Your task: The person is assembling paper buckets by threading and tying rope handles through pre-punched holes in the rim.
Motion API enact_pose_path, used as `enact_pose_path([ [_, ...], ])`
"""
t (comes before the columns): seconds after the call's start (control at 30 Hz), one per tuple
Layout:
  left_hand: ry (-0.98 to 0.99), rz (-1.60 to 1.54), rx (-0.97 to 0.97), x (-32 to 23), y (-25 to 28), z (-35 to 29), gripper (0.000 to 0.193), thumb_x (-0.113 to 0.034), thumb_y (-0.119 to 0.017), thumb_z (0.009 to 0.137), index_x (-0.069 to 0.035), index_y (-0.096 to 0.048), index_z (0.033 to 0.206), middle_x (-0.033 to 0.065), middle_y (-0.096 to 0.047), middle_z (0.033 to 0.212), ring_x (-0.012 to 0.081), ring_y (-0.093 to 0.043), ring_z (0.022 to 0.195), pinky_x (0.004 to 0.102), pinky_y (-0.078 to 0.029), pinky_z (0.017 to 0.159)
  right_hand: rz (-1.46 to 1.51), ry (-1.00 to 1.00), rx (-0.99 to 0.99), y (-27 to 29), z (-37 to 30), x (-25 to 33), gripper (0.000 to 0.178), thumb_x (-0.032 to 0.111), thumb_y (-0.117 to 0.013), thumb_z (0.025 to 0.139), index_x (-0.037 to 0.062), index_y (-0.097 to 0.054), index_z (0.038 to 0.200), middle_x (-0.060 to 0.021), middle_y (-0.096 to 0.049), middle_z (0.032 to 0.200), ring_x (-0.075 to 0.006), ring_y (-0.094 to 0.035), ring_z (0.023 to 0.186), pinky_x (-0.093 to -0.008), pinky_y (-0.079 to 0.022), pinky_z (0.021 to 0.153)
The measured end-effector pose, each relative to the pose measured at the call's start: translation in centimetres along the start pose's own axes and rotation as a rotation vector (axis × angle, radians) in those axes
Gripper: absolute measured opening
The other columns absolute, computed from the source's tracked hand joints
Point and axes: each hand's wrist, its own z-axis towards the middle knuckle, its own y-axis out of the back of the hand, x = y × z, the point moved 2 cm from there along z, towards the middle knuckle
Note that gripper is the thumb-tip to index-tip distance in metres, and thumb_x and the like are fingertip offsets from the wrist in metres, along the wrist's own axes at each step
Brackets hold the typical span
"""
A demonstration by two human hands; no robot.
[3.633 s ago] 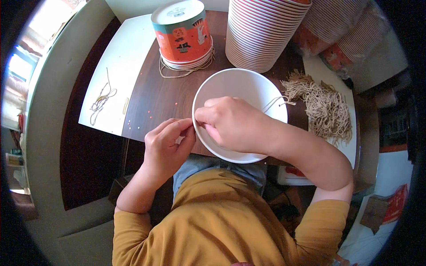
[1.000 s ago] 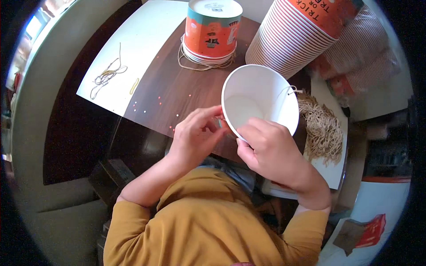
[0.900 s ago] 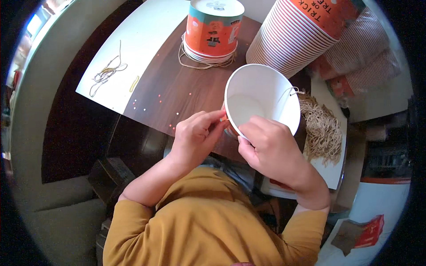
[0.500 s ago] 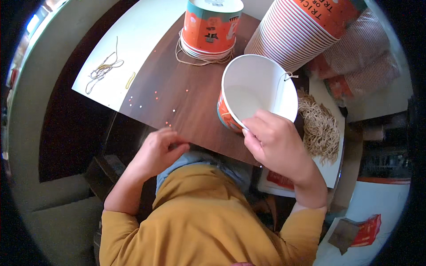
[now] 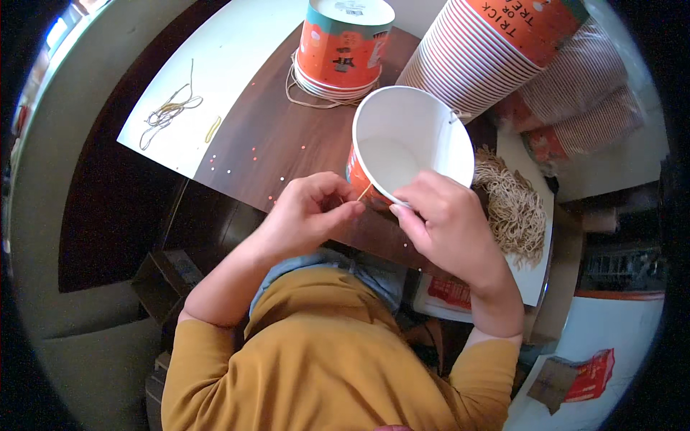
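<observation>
A white-lined paper bucket [image 5: 392, 140] with an orange printed outside tilts toward me on the brown tabletop. My right hand [image 5: 453, 226] is closed on its near rim, fingers inside and thumb outside. Beside it my left hand [image 5: 313, 212] pinches a thin piece of string [image 5: 365, 192] that runs to the bucket's outer wall near the rim. A knot of string [image 5: 457, 115] shows at the far right of the rim. My right fingers hide part of the near rim.
Upside-down buckets [image 5: 341, 54] with string round their base stand at the back. A tall leaning stack of buckets [image 5: 478, 61] is behind. Right of it lie plastic-wrapped stacks [image 5: 575, 93] and a bundle of string [image 5: 514, 208]. Loose string [image 5: 169, 111] lies left, tiny dots around.
My left hand has moved right and up to the bucket and now pinches the string. The bucket has shifted slightly left, with my right hand still on its rim.
</observation>
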Motion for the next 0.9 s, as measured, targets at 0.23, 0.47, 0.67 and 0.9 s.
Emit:
enact_pose_path([
  [0.23, 0.237, -0.871, 0.149, -0.2, -0.9, -0.3, 0.007, -0.008, -0.065, 0.088, -0.002, -0.061, 0.091, 0.0117, -0.068, 0.090, 0.0078, -0.058, 0.062, 0.0201, -0.049, 0.057, -0.487, -0.017, -0.364, 0.4, -0.7, 1.0, 0.026, 0.021, -0.074, 0.074, 0.0096, -0.050, 0.073, -0.0073, -0.046, 0.074, -0.0253, -0.051, 0.068, -0.0398, -0.041, 0.062],
  [0.47, -0.100, -0.779, -0.121, -0.2, -2.8, -0.7, 0.009, -0.006, -0.061, 0.091, -0.001, -0.057, 0.097, 0.0113, -0.067, 0.091, 0.0124, -0.062, 0.076, 0.0247, -0.053, 0.069, 0.345, 0.033, -0.241, -0.7, -1.3, 1.4, 0.010, 0.015, -0.063, 0.086, 0.0050, -0.064, 0.085, -0.0092, -0.063, 0.068, -0.0268, -0.061, 0.064, -0.0358, -0.043, 0.064],
  [0.67, -0.031, -0.976, -0.077, 0.4, -2.7, -0.8, 0.008, -0.008, -0.059, 0.092, -0.002, -0.056, 0.098, 0.0119, -0.066, 0.090, 0.0137, -0.062, 0.075, 0.0256, -0.052, 0.070, 0.619, -0.310, 0.053, 0.2, -1.5, 1.6, 0.019, 0.008, -0.053, 0.091, 0.0018, -0.068, 0.099, -0.0101, -0.069, 0.074, -0.0165, -0.060, 0.057, -0.0286, -0.049, 0.057],
  [0.9, 0.049, -1.144, 0.002, 0.6, -2.6, -0.4, 0.008, -0.010, -0.057, 0.092, -0.004, -0.056, 0.098, 0.0123, -0.065, 0.093, 0.0148, -0.061, 0.076, 0.0257, -0.051, 0.071, 0.207, -0.009, -0.057, 0.1, -0.6, 0.7, 0.026, 0.009, -0.051, 0.092, 0.0035, -0.065, 0.113, -0.0106, -0.069, 0.074, -0.0098, -0.056, 0.047, -0.0228, -0.047, 0.047],
])
